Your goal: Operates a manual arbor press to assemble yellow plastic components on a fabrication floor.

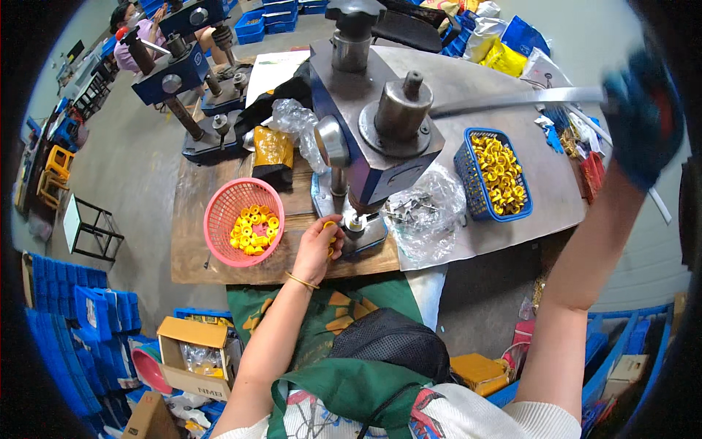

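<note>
A dark metal hand press (347,95) stands at the middle of the table. Beside its small base, my left hand (316,252) has its fingers closed round small yellow ring-shaped parts (330,250); how many is hidden. A white piece (355,221) sits on the press base under the ram. Far to the right, my right hand (643,121), in a dark blue glove, is raised and closed round the end of the long press lever (519,99). Motion blurs this hand. A pink basket (213,212) and a blue basket (468,179) both hold yellow ring parts.
A clear plastic bag (428,241) with small metal pieces lies between the press and the blue basket. Behind are a yellow taped package (273,150) and a second press (168,80). Blue crates (66,282) stack at left. A person (150,33) sits beyond.
</note>
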Motion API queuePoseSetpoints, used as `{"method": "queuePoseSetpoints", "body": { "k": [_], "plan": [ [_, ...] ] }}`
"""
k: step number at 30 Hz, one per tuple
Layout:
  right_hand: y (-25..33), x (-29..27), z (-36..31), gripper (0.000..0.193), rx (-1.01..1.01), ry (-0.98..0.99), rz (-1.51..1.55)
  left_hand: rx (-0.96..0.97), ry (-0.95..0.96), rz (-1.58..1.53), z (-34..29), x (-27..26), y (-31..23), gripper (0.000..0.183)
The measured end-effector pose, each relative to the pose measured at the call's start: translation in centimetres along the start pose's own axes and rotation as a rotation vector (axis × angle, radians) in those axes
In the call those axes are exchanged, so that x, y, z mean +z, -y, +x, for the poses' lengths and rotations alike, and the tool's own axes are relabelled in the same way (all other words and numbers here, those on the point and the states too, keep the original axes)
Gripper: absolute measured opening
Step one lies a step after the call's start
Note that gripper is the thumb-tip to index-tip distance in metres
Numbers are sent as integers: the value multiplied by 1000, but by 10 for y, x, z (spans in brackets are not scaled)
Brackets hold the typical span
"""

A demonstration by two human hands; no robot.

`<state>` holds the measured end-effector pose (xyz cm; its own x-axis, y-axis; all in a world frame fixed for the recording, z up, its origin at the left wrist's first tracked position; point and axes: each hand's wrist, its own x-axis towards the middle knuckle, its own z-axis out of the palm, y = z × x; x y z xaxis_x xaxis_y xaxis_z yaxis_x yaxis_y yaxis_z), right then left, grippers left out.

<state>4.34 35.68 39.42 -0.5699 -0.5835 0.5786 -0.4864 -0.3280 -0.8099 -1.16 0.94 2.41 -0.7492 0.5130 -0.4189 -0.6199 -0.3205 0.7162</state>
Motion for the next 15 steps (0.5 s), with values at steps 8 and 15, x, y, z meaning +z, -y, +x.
{"method": "queuePoseSetpoints", "body": {
  "k": [8, 15],
  "plan": [
    [-125, 144, -113, 85, 1100, -345, -536, -74, -50, -211, 8, -7, -6, 27],
    [-49, 119, -38, 48, 1615, -288, -1312, -85, 2, -336, 4, -3, -9, 30]
  ]
}}
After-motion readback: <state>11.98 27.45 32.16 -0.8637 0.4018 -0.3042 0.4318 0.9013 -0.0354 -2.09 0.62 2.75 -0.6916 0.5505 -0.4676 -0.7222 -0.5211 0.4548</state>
